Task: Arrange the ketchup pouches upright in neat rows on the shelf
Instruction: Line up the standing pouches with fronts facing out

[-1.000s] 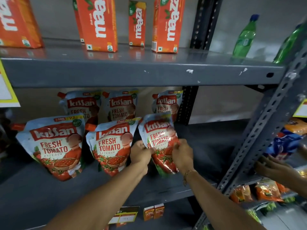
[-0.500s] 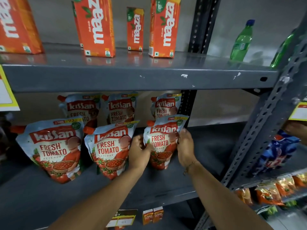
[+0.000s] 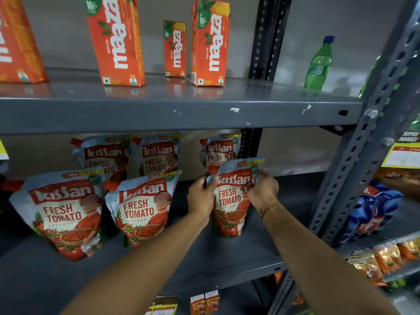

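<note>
We grip 1 glossy Kissan ketchup pouch (image 3: 231, 201) upright between left hand (image 3: 201, 196) and right hand (image 3: 263, 189); 5 pouches stand left on the grey metal shelf (image 3: 227, 258).

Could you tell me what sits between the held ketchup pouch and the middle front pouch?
Only the left hand and bare shelf, in the head view.

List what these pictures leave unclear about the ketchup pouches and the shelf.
1. Back-row pouches: lower halves hidden by the front row, head view.
2. Held pouch: both side edges covered by the left hand and right hand.
3. Price print on the pouch tops: too small and blurred.
4. Left end of the shelf: cut off by the frame edge.
</note>
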Demonstrator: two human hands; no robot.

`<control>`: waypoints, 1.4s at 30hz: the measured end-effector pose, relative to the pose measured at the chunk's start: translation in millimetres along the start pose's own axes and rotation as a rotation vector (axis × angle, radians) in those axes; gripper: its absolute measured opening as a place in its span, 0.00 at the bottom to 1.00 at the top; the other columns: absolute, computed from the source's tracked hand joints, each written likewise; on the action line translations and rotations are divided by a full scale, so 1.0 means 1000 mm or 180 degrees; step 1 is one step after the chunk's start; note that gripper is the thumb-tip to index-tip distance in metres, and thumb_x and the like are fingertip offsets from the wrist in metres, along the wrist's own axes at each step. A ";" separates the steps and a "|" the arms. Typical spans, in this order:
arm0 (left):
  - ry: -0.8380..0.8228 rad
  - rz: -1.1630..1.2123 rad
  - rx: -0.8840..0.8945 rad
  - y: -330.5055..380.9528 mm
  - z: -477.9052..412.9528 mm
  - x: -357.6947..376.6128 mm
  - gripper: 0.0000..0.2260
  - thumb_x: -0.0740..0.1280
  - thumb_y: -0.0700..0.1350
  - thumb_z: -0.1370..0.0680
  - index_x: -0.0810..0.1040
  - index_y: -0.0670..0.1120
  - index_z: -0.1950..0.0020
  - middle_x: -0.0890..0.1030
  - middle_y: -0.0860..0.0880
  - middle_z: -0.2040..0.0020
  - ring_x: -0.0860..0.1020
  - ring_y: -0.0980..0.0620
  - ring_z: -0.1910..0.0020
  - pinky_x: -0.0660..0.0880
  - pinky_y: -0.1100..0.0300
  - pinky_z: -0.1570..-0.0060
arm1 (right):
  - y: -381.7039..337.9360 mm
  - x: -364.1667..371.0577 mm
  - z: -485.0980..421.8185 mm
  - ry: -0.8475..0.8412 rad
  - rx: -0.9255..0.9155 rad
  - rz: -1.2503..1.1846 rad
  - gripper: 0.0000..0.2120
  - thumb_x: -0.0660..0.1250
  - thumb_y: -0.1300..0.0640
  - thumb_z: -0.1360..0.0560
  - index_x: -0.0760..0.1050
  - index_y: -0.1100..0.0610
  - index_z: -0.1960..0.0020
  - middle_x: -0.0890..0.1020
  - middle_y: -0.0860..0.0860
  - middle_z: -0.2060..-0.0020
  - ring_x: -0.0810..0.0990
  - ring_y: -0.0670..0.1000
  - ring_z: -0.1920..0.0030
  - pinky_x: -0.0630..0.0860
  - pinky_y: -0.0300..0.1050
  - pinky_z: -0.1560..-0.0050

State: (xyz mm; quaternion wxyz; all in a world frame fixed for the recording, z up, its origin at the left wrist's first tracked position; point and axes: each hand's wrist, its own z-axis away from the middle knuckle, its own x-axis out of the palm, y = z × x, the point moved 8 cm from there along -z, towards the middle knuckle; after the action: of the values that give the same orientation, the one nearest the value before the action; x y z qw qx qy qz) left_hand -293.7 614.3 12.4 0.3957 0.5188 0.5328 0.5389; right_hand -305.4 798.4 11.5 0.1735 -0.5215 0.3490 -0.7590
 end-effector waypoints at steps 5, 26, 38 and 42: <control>-0.0112 0.0107 -0.0030 0.001 -0.008 0.020 0.05 0.67 0.47 0.24 0.78 0.53 0.60 0.82 0.52 0.59 0.82 0.51 0.55 0.77 0.59 0.57 | -0.014 -0.010 -0.011 0.0180 -0.0179 -0.0206 0.15 0.56 0.62 0.22 0.71 0.59 0.67 0.81 0.50 0.80 0.81 0.48 0.78 0.78 0.41 0.74; 0.0021 -0.0635 0.0528 0.007 0.013 0.003 0.06 0.62 0.52 0.22 0.76 0.52 0.54 0.78 0.59 0.59 0.75 0.68 0.59 0.69 0.80 0.62 | -0.003 -0.051 0.021 0.1893 -0.0440 0.1367 0.18 0.55 0.49 0.23 0.74 0.62 0.44 0.80 0.58 0.48 0.80 0.58 0.47 0.79 0.55 0.48; 0.2082 -0.0578 0.0182 -0.008 0.067 -0.162 0.08 0.60 0.47 0.21 0.71 0.42 0.51 0.77 0.43 0.49 0.75 0.46 0.49 0.73 0.54 0.50 | 0.139 0.102 0.092 -0.0978 -0.0227 0.1719 0.12 0.54 0.59 0.19 0.75 0.59 0.43 0.78 0.58 0.42 0.78 0.51 0.46 0.76 0.37 0.46; 0.2222 -0.0929 -0.0329 -0.005 0.064 -0.183 0.28 0.65 0.56 0.26 0.64 0.40 0.34 0.67 0.40 0.34 0.65 0.40 0.33 0.60 0.43 0.31 | 0.152 0.112 0.092 -0.1022 0.0391 0.0906 0.12 0.55 0.64 0.20 0.75 0.69 0.47 0.81 0.63 0.51 0.79 0.55 0.53 0.76 0.47 0.47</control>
State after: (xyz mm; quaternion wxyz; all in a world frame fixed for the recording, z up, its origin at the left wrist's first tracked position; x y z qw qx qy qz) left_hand -204.0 446.4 -24.2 0.2886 0.2021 0.6758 0.6474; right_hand -280.8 590.1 -1.5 0.3636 -0.5696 0.3400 -0.6540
